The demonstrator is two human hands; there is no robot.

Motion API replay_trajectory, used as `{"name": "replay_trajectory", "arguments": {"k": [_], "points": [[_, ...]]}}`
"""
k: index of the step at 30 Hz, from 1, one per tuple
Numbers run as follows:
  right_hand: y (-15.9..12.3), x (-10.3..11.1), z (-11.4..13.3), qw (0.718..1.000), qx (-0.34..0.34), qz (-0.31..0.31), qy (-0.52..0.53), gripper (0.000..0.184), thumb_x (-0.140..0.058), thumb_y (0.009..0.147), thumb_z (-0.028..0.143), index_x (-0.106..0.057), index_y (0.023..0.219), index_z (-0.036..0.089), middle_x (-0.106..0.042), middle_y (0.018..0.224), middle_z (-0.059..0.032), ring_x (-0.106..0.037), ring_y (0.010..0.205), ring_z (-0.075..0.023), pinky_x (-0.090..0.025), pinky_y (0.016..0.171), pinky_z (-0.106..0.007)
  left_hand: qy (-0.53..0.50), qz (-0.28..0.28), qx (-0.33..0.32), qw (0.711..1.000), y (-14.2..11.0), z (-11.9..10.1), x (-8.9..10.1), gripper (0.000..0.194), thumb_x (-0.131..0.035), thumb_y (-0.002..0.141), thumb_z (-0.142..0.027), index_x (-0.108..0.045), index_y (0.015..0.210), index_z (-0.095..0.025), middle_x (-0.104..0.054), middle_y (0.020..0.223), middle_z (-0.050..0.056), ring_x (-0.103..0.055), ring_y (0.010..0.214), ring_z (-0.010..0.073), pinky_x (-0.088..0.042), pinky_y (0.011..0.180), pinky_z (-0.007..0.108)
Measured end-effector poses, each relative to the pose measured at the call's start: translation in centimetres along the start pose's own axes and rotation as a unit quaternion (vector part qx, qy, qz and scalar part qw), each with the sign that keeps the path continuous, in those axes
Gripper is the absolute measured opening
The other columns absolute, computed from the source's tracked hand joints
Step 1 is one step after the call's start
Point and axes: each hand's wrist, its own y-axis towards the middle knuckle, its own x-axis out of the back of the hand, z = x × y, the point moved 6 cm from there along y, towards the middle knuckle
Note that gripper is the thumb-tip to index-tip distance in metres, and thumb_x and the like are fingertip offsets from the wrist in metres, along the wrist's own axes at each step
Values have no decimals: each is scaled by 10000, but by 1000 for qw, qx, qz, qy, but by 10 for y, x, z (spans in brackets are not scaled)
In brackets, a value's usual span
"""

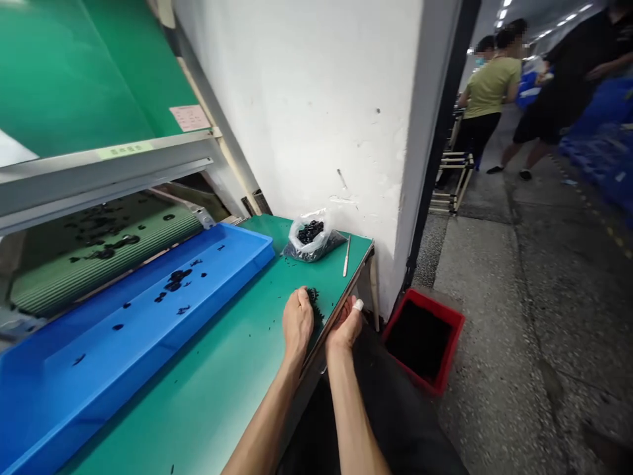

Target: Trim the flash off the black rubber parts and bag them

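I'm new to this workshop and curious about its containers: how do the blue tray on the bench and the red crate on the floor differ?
The blue tray is long and shallow, while the red crate is shorter and looks deeper. The blue tray sits on the green bench, but the red crate sits on the floor. The blue tray holds scattered dark pieces, whereas the red crate looks dark throughout. Both are open-topped containers.

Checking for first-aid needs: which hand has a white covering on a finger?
The right hand: one fingertip is covered white; the left hand shows none.
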Motion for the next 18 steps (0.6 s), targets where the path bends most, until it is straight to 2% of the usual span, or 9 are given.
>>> {"name": "replay_trajectory", "arguments": {"k": [5,10,15,18], "points": [[-6,-10,-2,998,10,14,58,546,-495,783,519,-578,1167,140,-642,1155,-96,-618,1019,-207,-525,834,-355,-28,-4,-2,1000,3,4,-4,445,-279,905,-421,-627,1077,-202,-628,1195,118,-550,1113,275,-405,920,394],[-1,-5,2,997,19,30,68,530,-426,809,539,-600,1111,139,-597,1225,-88,-539,1152,-172,-464,941,-301,-36,20,-48,998,-1,-7,-9,458,-255,908,-411,-642,1017,-191,-663,1124,106,-588,1049,244,-431,886,359],[-3,-10,0,994,19,84,71,527,-427,812,547,-579,1124,152,-625,1172,-77,-558,1120,-169,-453,949,-324,-6,38,-103,994,-3,-23,-17,450,-240,908,-376,-635,978,-172,-675,1026,116,-591,990,242,-427,866,367],[-1,-15,-1,988,27,142,61,529,-382,833,562,-572,1130,168,-645,1127,-66,-577,1083,-168,-469,919,-331,10,47,-130,990,-7,-33,-25,446,-227,911,-367,-631,940,-180,-669,977,110,-588,952,240,-431,828,364]]}}
